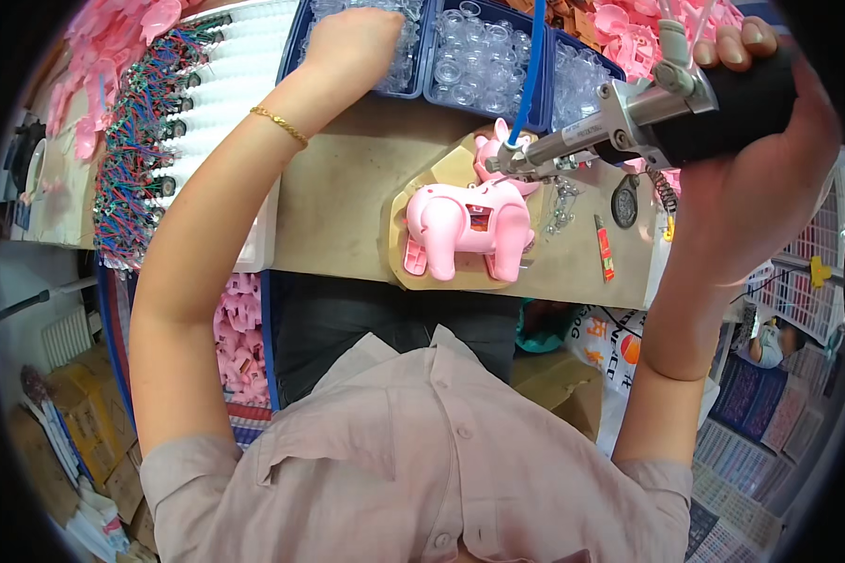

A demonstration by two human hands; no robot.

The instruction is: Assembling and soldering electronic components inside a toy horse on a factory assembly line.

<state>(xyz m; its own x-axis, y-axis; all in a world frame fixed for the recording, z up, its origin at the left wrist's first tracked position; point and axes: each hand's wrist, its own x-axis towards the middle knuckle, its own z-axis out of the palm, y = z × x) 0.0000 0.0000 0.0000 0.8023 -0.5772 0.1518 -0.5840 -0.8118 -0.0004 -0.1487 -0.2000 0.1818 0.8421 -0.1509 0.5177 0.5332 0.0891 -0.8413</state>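
My right hand (770, 159) is wrapped round the black grip of a power screwdriver (582, 131), whose silver barrel points left and down. A blue tube (535, 66) joins it near the tip. The tip is close above a pink plastic toy animal body (441, 220) with an opening in its side; I cannot tell whether they touch. The body lies on a tan holder (396, 253). My left hand (357, 47) is over the left blue bin (286, 56) of clear plastic parts. Its fingers are curled down and mostly hidden, as is anything in them.
More blue bins (486, 101) of clear rings stand along the back. White trays (239, 70) and bundles of coloured wires (127, 178) fill the left side. Right of the holder lie a red strip (604, 249) and a dark round object (624, 202). Pink parts are heaped behind.
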